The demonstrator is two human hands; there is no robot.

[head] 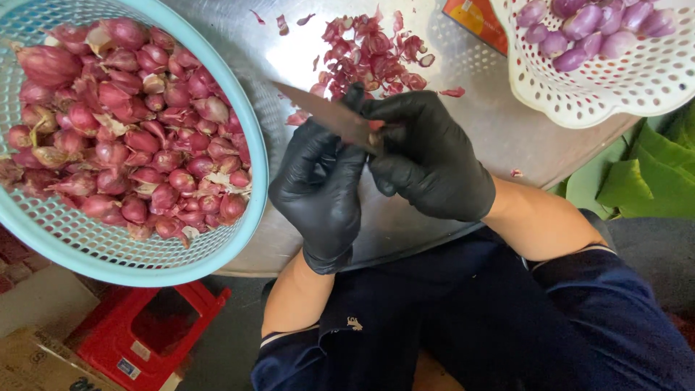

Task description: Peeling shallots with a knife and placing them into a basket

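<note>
We see a blue basket [239, 217] full of red shallots [130, 130], and a white basket [579, 94] holding peeled purple ones [586, 25]. Our hands are close together: the right hand [434, 163] grips a knife [326, 112], the left hand [322, 185] pinches something hidden. Peels [369, 54] lie on the shiny metal table [507, 137]. A red stool [116, 340] stands below

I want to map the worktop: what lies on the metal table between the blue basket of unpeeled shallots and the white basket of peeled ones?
In the head view, a pile of red shallot skins lies there; nearer, the gloved hands hold a knife.
</note>
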